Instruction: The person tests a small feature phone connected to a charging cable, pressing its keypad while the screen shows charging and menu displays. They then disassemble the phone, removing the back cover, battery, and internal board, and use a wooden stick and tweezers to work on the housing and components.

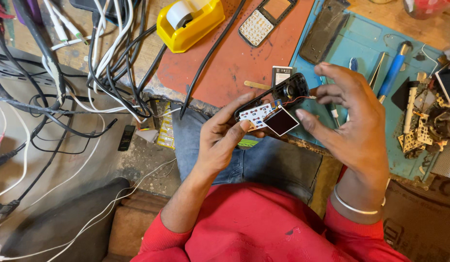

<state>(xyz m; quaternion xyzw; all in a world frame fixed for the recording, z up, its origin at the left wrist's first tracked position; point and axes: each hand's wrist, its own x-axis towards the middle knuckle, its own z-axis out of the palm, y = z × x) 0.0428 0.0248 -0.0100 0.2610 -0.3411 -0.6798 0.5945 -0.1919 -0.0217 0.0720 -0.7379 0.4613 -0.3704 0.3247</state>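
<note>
My left hand grips an opened small mobile phone: a black back shell with a round speaker, a white keypad board and a small dark square screen hanging off it. Thin red wires run from the shell. My right hand hovers just right of the phone, fingers spread and curled, thumb close to the loose screen, holding nothing that I can see. Both hands are above my lap, at the edge of the workbench.
On the bench lie a yellow tape dispenser, a phone front with keypad, a black cover, a blue-handled screwdriver, tweezers and scrap parts. Tangled cables hang at the left.
</note>
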